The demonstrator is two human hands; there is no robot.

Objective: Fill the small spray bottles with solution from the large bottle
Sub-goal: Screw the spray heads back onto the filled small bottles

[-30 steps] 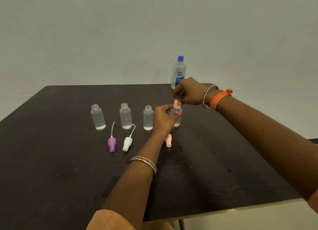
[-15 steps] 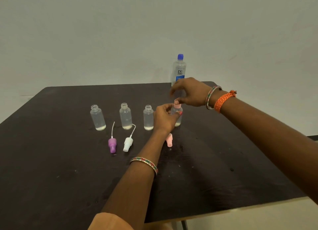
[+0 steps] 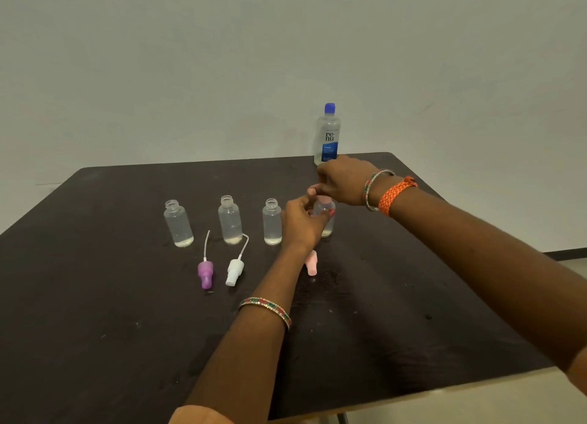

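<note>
Left hand (image 3: 300, 222) gripping small bottle (image 3: 327, 215); right hand (image 3: 341, 182) pinching its pink cap (image 3: 324, 199). Three open bottles (image 3: 230, 220) standing left of hands.

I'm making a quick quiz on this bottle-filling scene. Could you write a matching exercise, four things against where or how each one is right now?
Things:
1. large bottle
2. purple spray cap
3. fourth small bottle
4. leftmost small bottle

States:
A. lying on its side on the table
B. standing open, no cap
C. upright at the far edge, blue cap on
D. gripped by the left hand, with the right hand at its pink top

Pairs: 1-C, 2-A, 3-D, 4-B
</note>
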